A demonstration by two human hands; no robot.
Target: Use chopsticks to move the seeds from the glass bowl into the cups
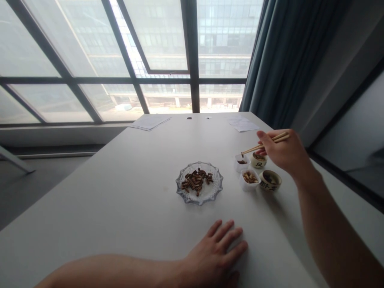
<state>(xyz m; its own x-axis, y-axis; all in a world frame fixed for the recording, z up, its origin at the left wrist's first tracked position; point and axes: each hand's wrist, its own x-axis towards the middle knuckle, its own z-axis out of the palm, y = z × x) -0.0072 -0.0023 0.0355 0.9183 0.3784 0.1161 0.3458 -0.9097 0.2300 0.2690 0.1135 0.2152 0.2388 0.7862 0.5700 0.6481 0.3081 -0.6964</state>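
Observation:
My right hand (pixel 283 154) grips a pair of wooden chopsticks (pixel 264 143). A small dark seed (pixel 242 155) appears to be between their tips, just above a small white plastic cup (pixel 238 167) with dark seeds in it. A second white cup (pixel 249 186), nearer to me, contains lighter brown pieces. My left hand (pixel 217 250) lies flat on the table with its fingers spread. Beyond it stands a scalloped glass dish (pixel 214 196) bearing a heap of brown, sunflower-like seeds (pixel 196 181).
Two cream ceramic cups with black characters, a far cup (pixel 258 161) and a near cup (pixel 270 184), stand right of the plastic ones. Paper sheets lie at the far left (pixel 151 122) and far right (pixel 242 123) of the white table (pixel 120 200). Windows and a blue curtain (pixel 276 60) are behind.

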